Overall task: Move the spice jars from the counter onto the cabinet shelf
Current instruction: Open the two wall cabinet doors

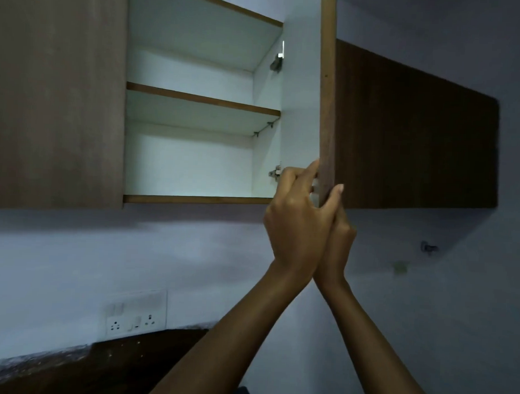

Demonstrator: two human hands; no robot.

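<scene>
The wall cabinet stands open, showing a white inside with a middle shelf (203,100) and a bottom shelf (194,199), both bare. The brown cabinet door (326,110) is swung out edge-on towards me. My left hand (296,218) grips the door's lower edge, fingers curled round it on the cabinet side. My right hand (338,232) sits just behind it, its thumb lying against the door's outer face; its fingers are hidden by the left hand. No spice jars are in view.
A closed brown cabinet door (56,95) is on the left and a dark cabinet front (414,134) on the right. Below are a pale wall, a switch and socket plate (136,316), and a strip of dark counter (105,365) at bottom left.
</scene>
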